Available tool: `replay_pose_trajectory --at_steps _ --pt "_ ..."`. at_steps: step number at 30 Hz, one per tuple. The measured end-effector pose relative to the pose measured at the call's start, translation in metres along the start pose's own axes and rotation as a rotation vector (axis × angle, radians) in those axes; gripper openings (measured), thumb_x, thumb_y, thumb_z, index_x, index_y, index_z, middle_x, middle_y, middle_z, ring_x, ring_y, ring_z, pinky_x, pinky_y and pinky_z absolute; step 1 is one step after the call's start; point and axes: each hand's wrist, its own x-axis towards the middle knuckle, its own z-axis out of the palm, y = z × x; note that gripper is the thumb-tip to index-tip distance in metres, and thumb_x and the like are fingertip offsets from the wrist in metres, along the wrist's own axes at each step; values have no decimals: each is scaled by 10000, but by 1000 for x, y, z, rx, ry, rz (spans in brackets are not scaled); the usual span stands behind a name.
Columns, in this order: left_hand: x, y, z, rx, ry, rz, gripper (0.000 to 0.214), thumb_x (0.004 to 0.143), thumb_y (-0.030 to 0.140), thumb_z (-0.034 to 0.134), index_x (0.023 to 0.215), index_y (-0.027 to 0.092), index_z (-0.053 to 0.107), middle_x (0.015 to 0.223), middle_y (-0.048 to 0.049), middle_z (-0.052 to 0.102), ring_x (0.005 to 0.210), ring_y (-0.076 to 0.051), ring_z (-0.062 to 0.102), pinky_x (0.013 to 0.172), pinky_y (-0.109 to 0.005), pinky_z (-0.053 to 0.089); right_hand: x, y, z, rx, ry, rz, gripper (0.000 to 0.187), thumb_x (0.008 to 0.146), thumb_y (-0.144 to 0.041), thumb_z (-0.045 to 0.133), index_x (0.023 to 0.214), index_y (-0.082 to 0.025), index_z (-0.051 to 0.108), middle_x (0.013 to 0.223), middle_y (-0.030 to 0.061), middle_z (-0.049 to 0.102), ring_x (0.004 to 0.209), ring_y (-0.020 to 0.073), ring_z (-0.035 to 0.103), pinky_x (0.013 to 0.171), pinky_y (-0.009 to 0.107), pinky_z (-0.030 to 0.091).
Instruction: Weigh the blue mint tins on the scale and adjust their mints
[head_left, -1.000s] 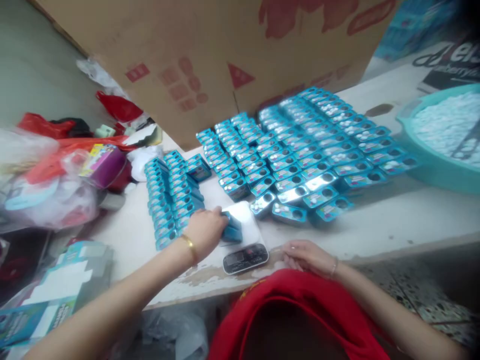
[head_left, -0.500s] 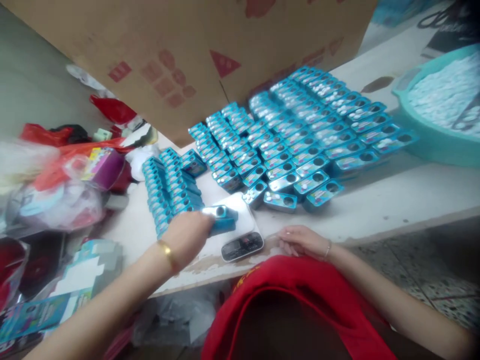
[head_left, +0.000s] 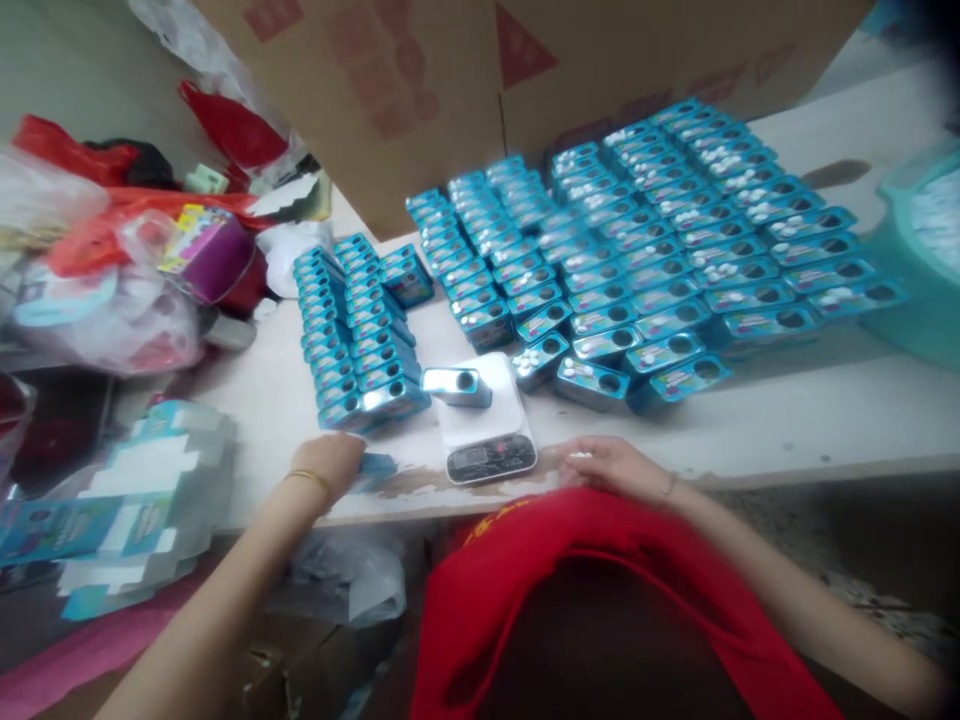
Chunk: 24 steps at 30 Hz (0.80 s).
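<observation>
My left hand (head_left: 330, 468) is closed around a blue tin (head_left: 377, 464) at the table's front edge, below the two left columns of tins (head_left: 360, 330). Most of that tin is hidden by the hand. On the white digital scale (head_left: 484, 425) sits another blue tin (head_left: 457, 385) with a round hole in its top; neither hand touches it. My right hand (head_left: 619, 468) rests right of the scale, fingers curled, small white tablets (head_left: 581, 456) showing at the fingertips. Many blue tins (head_left: 675, 270) stand in rows behind, with white tablets lying on several tops.
A large cardboard box (head_left: 450, 90) stands behind the tins. At the right is a turquoise basin (head_left: 907, 260) of white tablets. Plastic bags (head_left: 120, 310), a purple box (head_left: 214, 255) and flattened cartons (head_left: 150, 490) crowd the left side.
My left hand has let go of the tin on the scale and moved left and toward me, where it now grips another tin. My right hand stays beside the scale. The view has shifted left.
</observation>
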Motion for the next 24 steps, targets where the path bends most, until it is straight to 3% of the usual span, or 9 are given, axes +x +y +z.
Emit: replay_pose_trajectory --at_steps 5,8,12,14,16,19,24 --pt "-3 -13 -1 -71 61 -17 327 820 159 366 884 160 687 959 -182 702 868 -316 677 688 -381 509 -19 -34 29 -337 -9 -100 472 732 -582 673 834 -128 592 701 35 639 512 75 513 487 206 380" --pt "-20 -14 -8 -133 238 -39 323 857 275 388 1022 192 653 943 -164 698 856 -329 672 683 -402 512 -24 -63 50 -509 -51 -224 451 823 -599 554 803 -149 556 570 -14 542 437 70 448 447 207 331" --pt "-21 15 -12 -422 633 240 376 901 321 404 1231 190 528 1166 -126 625 1029 -266 622 868 -382 499 -13 -102 77 -785 4 -502 281 906 -410 503 817 -150 561 603 -16 545 506 88 476 525 217 355" --pt "-6 38 -10 -563 797 358 491 889 314 462 1349 155 397 1352 -154 484 1144 -256 557 927 -365 480 -2 -118 91 -978 45 -627 201 916 -295 508 796 -146 572 626 -13 554 578 97 493 583 217 351" --pt "13 57 -8 -673 899 379 561 866 283 518 1375 135 335 1398 -178 408 1169 -256 529 916 -356 484 8 -132 104 -1142 80 -678 159 916 -234 523 804 -141 586 641 -12 555 622 104 499 613 216 340" --pt "31 72 -7 -804 974 357 414 866 229 522 1259 134 432 1224 -145 514 1033 -220 571 856 -334 493 23 -145 120 -1324 102 -676 124 924 -200 531 861 -126 608 701 8 583 667 113 515 636 216 335" --pt "27 76 -6 -892 1021 384 262 875 230 530 1126 167 487 985 -59 540 835 -167 544 785 -300 474 40 -150 131 -1583 54 -656 122 919 -133 507 924 -108 627 842 78 634 807 159 557 715 240 364"
